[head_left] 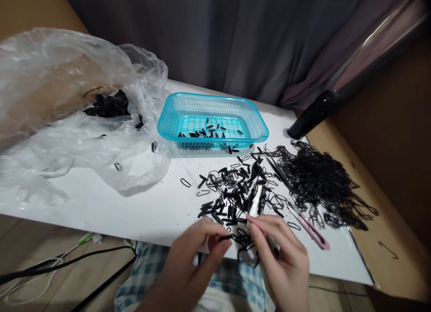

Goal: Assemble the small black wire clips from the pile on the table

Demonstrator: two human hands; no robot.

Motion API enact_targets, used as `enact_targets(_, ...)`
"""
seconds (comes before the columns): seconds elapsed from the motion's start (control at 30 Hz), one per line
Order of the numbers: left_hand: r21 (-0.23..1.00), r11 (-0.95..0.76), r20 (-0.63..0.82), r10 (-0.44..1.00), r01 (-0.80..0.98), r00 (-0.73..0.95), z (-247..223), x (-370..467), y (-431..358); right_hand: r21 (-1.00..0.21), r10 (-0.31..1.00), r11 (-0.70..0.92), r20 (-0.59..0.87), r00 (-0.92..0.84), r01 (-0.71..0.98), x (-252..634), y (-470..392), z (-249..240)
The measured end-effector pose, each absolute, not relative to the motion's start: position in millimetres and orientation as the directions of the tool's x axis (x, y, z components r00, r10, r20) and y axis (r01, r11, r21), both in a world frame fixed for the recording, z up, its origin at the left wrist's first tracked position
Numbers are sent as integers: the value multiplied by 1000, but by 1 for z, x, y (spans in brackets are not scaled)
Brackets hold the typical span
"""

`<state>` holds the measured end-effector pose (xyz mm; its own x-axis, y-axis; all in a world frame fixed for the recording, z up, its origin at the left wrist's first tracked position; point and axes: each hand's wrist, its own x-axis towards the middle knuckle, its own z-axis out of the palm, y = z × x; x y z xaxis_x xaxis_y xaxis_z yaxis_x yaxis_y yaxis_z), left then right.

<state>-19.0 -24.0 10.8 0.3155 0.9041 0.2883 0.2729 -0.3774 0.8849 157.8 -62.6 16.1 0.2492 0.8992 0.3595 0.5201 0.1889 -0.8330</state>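
Presently, the left hand [198, 251] pinches a small black piece [225, 238] near the front edge of the white table [101, 204]. The right hand [279, 251] has fingertips together at a white strip [256, 202]; its grip cannot be confirmed.

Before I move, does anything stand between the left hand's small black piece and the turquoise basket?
Only low things: loose black pieces and thin loops lie between the left hand, holding its small black piece, and the turquoise basket, whose near wall also intervenes. Nothing taller shows between.
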Motion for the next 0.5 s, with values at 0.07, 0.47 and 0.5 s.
enact_targets(0.07,787,-478,376,873,390,312,15,-22,-8,-836,890,156,350,293,526,163,-61,11)
enact_targets(0.47,551,-649,461,760,524,457,11,-19,11,-708,823,168,484,298,686,173,-60,2)
enact_targets(0.5,554,-659,444,751,509,488,11,-17,9,-689,854,162,456,250,706,173,-61,2)
